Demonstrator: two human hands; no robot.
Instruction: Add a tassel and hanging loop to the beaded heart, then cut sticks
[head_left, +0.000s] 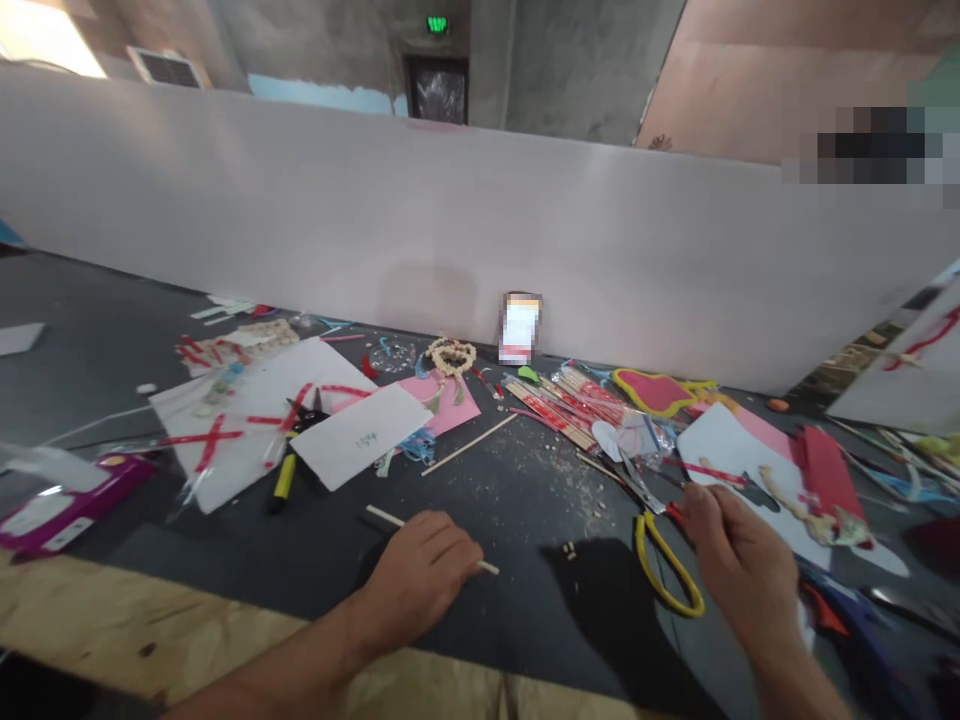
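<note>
Things I can't see well

My left hand (420, 580) lies on top of a thin wooden stick (384, 516), so the middle of the stick is hidden and only its two ends poke out. My right hand (739, 560) covers part of the yellow-handled scissors (667, 570), and I can't tell if my fingers pinch anything. Both my arms are cut off by the bottom edge. The purple box (64, 500) runs off the left edge. The small card (520, 327) by the white wall is blurred into squares. The writing on the white paper (360, 435) is too small to read.
</note>
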